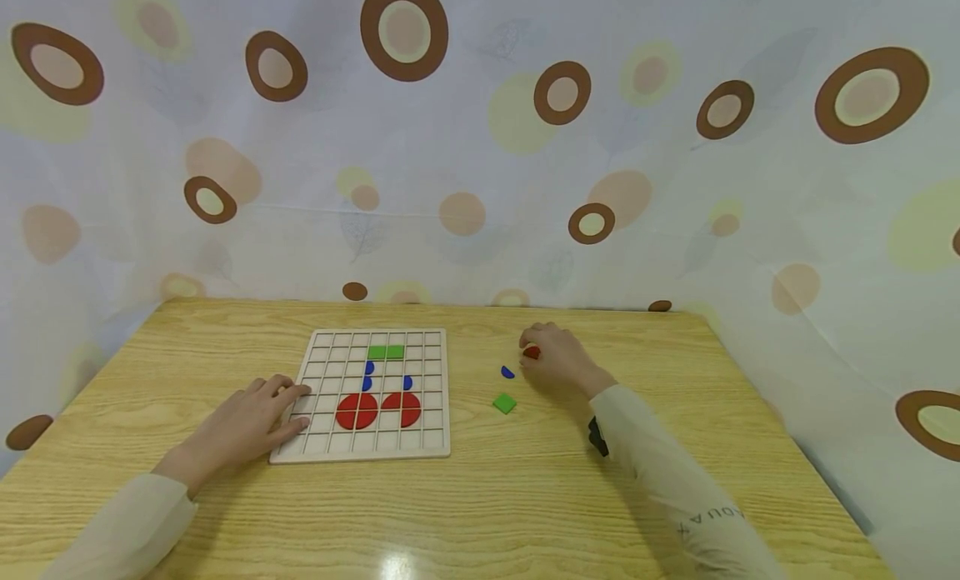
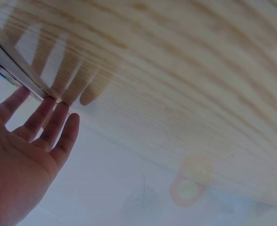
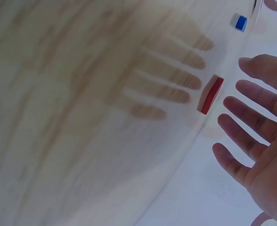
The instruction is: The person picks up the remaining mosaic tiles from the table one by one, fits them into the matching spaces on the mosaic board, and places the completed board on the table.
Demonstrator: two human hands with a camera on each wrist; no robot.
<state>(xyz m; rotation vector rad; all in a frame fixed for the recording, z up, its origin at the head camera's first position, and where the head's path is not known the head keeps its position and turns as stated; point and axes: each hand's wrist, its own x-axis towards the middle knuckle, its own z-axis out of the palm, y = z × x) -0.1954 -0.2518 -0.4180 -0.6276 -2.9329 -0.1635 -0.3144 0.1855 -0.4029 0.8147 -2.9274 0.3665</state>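
Note:
A white gridded board point(image 1: 447, 413) lies on the table at the left. My left hand point(image 1: 258, 413) rests at its left edge, fingers extended; in the left wrist view its fingertips meet the board's side. On the board sit a full red disc point(image 1: 356, 411) of wedges, a three-quarter red disc point(image 1: 408, 407), blue half-rounds point(image 1: 407, 382) and two green squares point(image 1: 394, 352). My right hand point(image 1: 558, 357) hovers over a loose red wedge point(image 1: 532, 352). In the right wrist view its fingers are loosely spread, apart from the red wedge point(image 3: 211, 95) on the table.
Between board and right hand lie a loose blue half-round point(image 1: 507, 372) and a loose green square point(image 1: 505, 403). The wooden table point(image 1: 480, 513) meets a patterned cloth point(image 1: 480, 147) at its back and sides.

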